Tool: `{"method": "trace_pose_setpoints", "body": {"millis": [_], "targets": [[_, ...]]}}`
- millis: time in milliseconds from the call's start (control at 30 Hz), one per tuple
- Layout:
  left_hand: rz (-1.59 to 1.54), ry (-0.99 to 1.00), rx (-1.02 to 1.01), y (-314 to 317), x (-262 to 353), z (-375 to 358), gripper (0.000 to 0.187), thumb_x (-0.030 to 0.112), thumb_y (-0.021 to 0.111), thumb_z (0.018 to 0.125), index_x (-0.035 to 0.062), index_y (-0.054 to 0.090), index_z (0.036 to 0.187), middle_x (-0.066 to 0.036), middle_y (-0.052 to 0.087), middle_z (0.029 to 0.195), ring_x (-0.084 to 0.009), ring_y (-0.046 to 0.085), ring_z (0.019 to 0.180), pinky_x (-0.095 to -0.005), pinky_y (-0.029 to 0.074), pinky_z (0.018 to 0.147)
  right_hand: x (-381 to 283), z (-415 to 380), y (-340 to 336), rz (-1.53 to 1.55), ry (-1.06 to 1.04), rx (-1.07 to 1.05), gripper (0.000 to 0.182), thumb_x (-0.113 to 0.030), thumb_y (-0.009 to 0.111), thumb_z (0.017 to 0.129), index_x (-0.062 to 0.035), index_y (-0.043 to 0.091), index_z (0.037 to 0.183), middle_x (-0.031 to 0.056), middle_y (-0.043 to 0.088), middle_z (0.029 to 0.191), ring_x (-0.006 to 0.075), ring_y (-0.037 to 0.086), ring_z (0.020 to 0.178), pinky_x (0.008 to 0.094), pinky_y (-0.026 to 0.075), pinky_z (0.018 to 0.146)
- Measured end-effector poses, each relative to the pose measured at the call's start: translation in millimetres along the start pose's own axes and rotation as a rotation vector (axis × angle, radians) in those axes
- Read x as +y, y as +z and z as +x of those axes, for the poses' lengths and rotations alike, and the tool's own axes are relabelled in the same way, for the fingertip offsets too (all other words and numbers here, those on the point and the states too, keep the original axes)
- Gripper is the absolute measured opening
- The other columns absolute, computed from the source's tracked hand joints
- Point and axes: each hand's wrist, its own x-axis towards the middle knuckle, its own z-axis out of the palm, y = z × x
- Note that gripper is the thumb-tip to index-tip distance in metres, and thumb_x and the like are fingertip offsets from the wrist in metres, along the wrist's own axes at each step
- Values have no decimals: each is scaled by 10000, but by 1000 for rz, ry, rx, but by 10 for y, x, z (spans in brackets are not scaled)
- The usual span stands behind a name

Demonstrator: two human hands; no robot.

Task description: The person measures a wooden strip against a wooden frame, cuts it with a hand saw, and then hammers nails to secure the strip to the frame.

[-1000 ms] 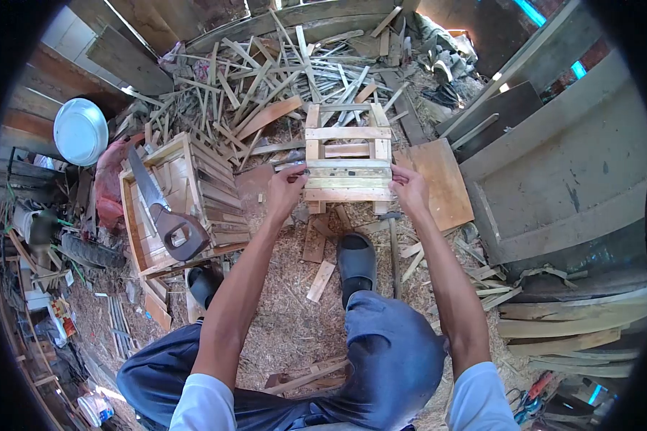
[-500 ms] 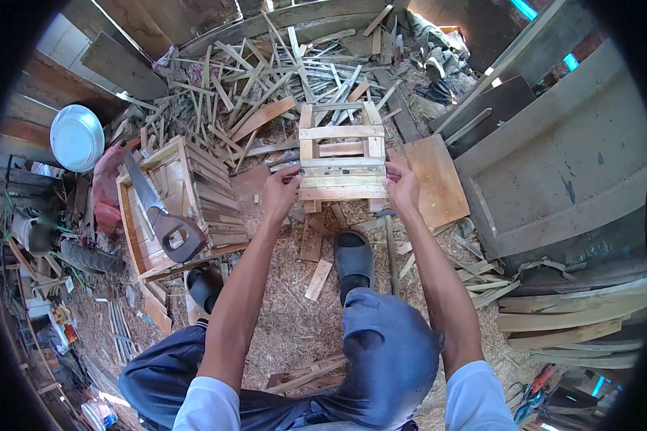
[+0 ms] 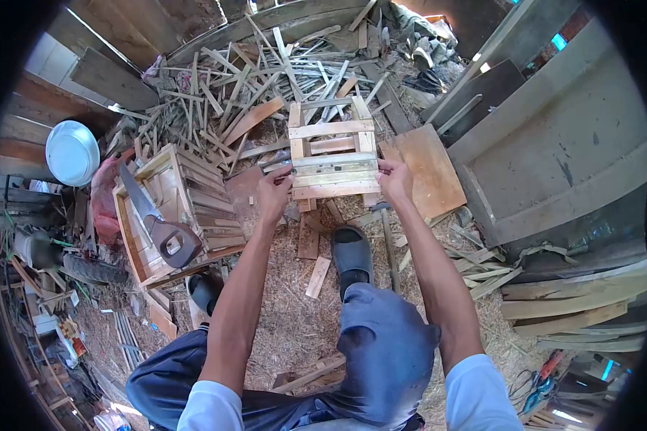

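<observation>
A small slatted wooden frame point(image 3: 332, 129), like a little stool or chair, stands in front of me. Its near part is made of pale slats laid side by side, with open gaps between the bars farther off. My left hand point(image 3: 274, 192) grips the left end of the near slats, fingers closed at the edge. At the opposite end, my right hand point(image 3: 394, 181) holds the slats between thumb and fingers. The undersides of the slats and some fingertips are hidden.
A handsaw point(image 3: 167, 233) lies across a wooden crate point(image 3: 142, 264) on the left. Wood offcuts point(image 3: 259, 79) pile up behind the frame. Flat boards point(image 3: 431, 172) lean at right. Sawdust and a loose wood piece point(image 3: 318, 277) cover the floor near my sandal point(image 3: 352, 253).
The view has shifted slightly, so the frame and both hands appear a little to the left. Both hands keep the same hold on the slats.
</observation>
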Motion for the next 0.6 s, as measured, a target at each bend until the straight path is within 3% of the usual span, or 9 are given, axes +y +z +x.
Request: {"method": "trace_pose_setpoints", "body": {"millis": [133,300,533,600], "targets": [[9,0,-12,-23,-7,33,319,82,679,859,9,697,1168,-116,734,956,-138,659,824,-281,522,796,51,89,13,-97,107,-3,367,59,684,762,-8,703,1122,110,742,966,157,698,865,281,542,789],[-20,12,-15,-17,-28,46,310,77,676,861,1,699,1161,-110,733,945,-131,657,812,-274,518,786,40,84,80,-230,62,106,397,33,700,741,-60,715,1126,112,738,940,200,697,858,314,542,773],[-4,26,-21,-30,-74,90,313,81,677,862,-8,695,1162,-105,733,928,-121,647,801,-262,511,760,3,101,46,-246,9,72,441,17,708,731,-81,711,1161,131,734,936,219,696,860,332,543,784],[-39,-13,-56,-41,-39,82,321,82,684,857,-10,692,1164,-100,732,914,-121,645,795,-258,509,751,-49,62,6,-184,8,22,446,32,659,747,-76,699,1177,189,720,1011,291,703,928,370,540,829]]}}
